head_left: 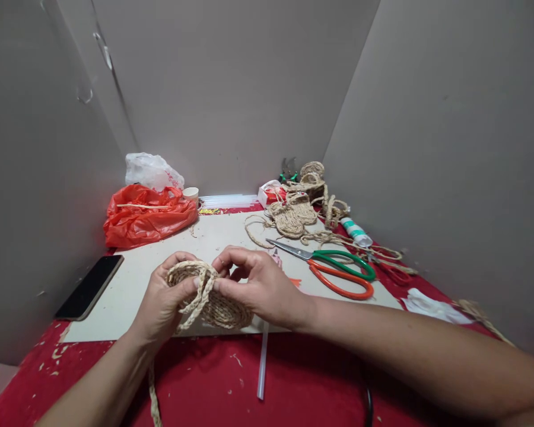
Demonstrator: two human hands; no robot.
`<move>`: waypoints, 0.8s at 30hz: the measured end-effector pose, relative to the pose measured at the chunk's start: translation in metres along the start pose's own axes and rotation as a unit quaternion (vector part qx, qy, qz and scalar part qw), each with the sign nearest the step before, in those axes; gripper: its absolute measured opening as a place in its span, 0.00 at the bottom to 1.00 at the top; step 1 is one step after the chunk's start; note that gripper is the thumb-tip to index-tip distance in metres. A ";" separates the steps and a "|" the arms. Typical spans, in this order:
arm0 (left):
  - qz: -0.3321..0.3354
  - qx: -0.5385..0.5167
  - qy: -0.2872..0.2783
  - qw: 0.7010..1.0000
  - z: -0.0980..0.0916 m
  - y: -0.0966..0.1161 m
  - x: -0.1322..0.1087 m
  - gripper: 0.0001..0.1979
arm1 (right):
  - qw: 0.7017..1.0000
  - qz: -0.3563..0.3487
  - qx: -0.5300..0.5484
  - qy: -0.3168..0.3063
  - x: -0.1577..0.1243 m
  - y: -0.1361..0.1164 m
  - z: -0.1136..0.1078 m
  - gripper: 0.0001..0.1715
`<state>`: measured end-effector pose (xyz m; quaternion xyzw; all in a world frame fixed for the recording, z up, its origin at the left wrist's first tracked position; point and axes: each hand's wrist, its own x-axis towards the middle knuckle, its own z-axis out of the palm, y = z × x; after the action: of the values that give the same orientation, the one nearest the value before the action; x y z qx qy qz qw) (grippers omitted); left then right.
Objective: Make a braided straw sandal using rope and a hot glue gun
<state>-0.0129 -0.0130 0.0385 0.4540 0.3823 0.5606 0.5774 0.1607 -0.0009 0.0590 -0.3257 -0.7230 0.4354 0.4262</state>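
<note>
A small slipper of coiled straw braid (229, 311) is held up between both hands above the front of the pale board (129, 296). My left hand (158, 296) is closed round its left side, the thumb pressing the braid bands. At the top edge, the thumb and fingers of my right hand (262, 287) pinch the braid. A loose straw braid (153, 394) hangs below my left wrist. Behind my right hand lies what looks like a glue gun (276, 258), mostly hidden. A translucent glue stick (262, 362) juts out below that hand over the red cloth.
Scissors (333, 270) with green and orange handles lie right of my hands. Farther back are straw slippers (291, 214) and braid coils. A phone (90, 287), a red plastic bag (146, 216) and a paper cup (190, 194) stand left. Grey panels (231, 89) enclose the table.
</note>
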 end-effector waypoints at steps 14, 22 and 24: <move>-0.012 -0.069 -0.026 0.997 -0.005 0.001 0.000 0.20 | 0.965 -0.218 -0.138 0.041 -0.008 0.010 -0.008 0.28; -0.016 -0.084 -0.004 0.996 -0.004 0.002 0.001 0.20 | 0.952 -0.254 -0.172 -0.001 -0.014 0.015 0.002 0.30; -0.019 -0.083 0.004 0.996 -0.005 0.001 0.003 0.20 | 0.956 -0.240 -0.171 -0.011 -0.015 0.017 0.004 0.31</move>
<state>-0.0174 -0.0101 0.0384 0.3949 0.3460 0.5810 0.6220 0.1656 -0.0080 0.0380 -0.2061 -0.8482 0.1935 0.4478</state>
